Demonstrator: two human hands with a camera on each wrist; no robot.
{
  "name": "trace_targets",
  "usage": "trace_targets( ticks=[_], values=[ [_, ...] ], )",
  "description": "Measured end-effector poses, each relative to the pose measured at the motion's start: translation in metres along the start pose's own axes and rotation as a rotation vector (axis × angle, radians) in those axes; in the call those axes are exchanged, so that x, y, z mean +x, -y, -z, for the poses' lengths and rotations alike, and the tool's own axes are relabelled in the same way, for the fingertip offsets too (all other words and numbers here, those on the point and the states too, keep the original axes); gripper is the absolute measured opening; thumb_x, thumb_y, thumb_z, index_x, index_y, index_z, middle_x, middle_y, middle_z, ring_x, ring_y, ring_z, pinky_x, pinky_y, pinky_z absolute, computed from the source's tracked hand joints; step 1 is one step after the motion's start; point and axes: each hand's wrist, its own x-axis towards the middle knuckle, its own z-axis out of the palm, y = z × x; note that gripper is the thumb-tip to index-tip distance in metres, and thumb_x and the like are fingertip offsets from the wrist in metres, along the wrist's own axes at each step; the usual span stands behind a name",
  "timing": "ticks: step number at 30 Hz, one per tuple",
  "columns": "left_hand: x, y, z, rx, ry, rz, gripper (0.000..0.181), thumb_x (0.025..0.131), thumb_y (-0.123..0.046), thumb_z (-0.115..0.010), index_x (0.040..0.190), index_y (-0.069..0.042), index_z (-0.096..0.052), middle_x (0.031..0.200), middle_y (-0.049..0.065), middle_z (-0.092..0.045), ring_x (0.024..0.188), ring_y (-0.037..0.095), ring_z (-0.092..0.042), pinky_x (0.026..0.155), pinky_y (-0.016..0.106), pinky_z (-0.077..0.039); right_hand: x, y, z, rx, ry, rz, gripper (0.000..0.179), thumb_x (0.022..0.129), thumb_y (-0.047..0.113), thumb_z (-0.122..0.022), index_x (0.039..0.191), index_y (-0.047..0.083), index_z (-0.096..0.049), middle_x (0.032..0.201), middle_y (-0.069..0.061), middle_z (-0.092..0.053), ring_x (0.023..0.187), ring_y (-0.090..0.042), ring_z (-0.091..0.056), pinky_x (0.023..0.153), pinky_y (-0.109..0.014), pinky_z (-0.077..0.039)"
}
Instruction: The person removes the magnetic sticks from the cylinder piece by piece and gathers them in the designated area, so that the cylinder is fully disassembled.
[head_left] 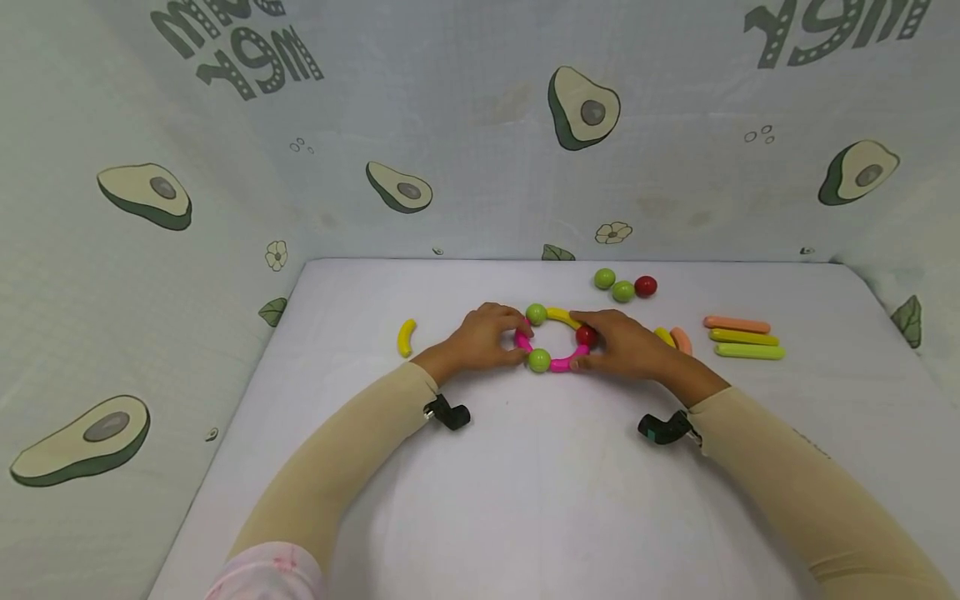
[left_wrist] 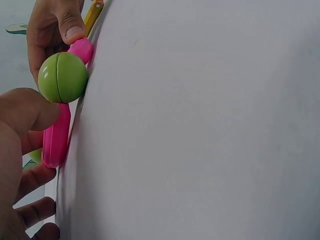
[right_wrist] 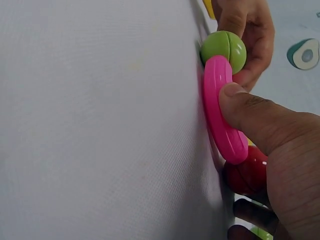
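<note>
On the white table lies a small ring of toy balls and curved rods. A green ball [head_left: 536,314] and a yellow curved rod [head_left: 561,316] form its far side, with a red ball [head_left: 587,336] on the right. Nearest me are another green ball [head_left: 539,360] and a pink curved rod [head_left: 561,365]. My left hand [head_left: 489,337] holds the left pink curved rod [left_wrist: 56,137] between thumb and fingers, thumb tip beside the near green ball. My right hand [head_left: 626,343] grips the near pink rod, thumb pressed on it, other fingers reaching round past the red ball.
Left of the ring lies a loose yellow curved rod [head_left: 406,337]. Behind it sit green balls [head_left: 623,291] and a red ball [head_left: 646,286]. Straight rods [head_left: 744,337] lie at the right, and an orange curved rod [head_left: 682,340] is beside my right wrist.
</note>
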Motion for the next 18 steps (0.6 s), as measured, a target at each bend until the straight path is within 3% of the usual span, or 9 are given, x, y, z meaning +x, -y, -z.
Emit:
trace_targets(
  ticks=[10,18],
  values=[
    [0.0010,0.0020,0.0007,-0.014,0.027,-0.003,0.037,0.094,-0.039,-0.075,0.128,-0.026,-0.071,0.143,-0.003,-0.058,0.138,0.024,-0.043,0.112,0.052,-0.035,0.0011,-0.0024,-0.0012,-0.001,0.002,-0.002,0.088,0.087,0.041,-0.082,0.157,0.007,-0.041,0.151,-0.022,-0.047,0.140,-0.042,-0.040,0.111,-0.062,-0.035],
    [-0.0013,-0.0011,0.0020,-0.030,-0.005,0.014,0.033,0.091,-0.037,-0.079,0.120,-0.022,-0.076,0.134,0.000,-0.062,0.133,0.023,-0.048,0.114,0.041,-0.034,0.0018,-0.0050,-0.0017,0.006,0.001,-0.005,0.089,0.086,0.042,-0.083,0.157,0.008,-0.040,0.150,-0.022,-0.047,0.140,-0.043,-0.040,0.111,-0.063,-0.035]
  ],
)
